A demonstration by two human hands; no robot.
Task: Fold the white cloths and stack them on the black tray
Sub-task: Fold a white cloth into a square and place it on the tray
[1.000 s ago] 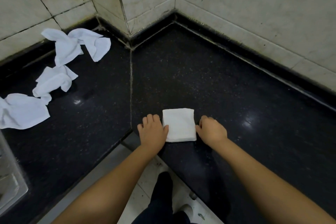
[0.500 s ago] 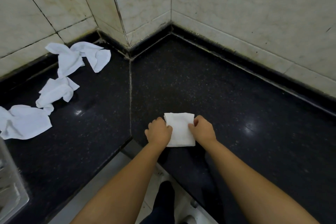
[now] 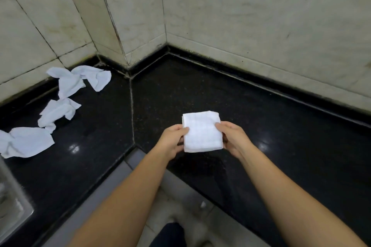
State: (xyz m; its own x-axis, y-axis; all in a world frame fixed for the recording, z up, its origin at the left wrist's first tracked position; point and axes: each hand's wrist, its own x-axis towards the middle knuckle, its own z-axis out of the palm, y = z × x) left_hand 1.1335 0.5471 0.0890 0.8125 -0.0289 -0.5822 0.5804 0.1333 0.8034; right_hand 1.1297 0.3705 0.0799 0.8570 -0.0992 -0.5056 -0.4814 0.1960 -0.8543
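Left hand (image 3: 174, 139) curled at the left edge of the folded cloth (image 3: 202, 132), thumb lying on top, fingers tucked out of sight beneath; right hand (image 3: 233, 139) gripping the opposite edge the same way, thumb across the upper right corner, fingers hidden under the fabric. Held between both hands, level and facing up, apparently lifted just off the black surface (image 3: 271, 130), over the spot near its front edge at the inner corner; actual contact with the stone below impossible to judge. Folded into a compact near-square, several layers thick, layered edges showing along the left side, faint grid weave across the top, corners fairly neat, no loose flaps hanging. Farther left on the same dark polished surface, well apart from the hands, three unfolded white cloths: a flat crumpled one (image 3: 26, 142) at the far left edge, a bunched one (image 3: 58, 111) just behind it, and a twisted, spread one (image 3: 79, 80) nearest the wall. At the lower left corner, a strip of shiny metal rim (image 3: 12, 202), identity unclear. Behind everything, pale marble wall tiles (image 3: 241, 16) meeting in a stepped corner, with a black skirting along the base. Below the forearms, pale floor (image 3: 176, 192) and a dark shape at the bottom edge
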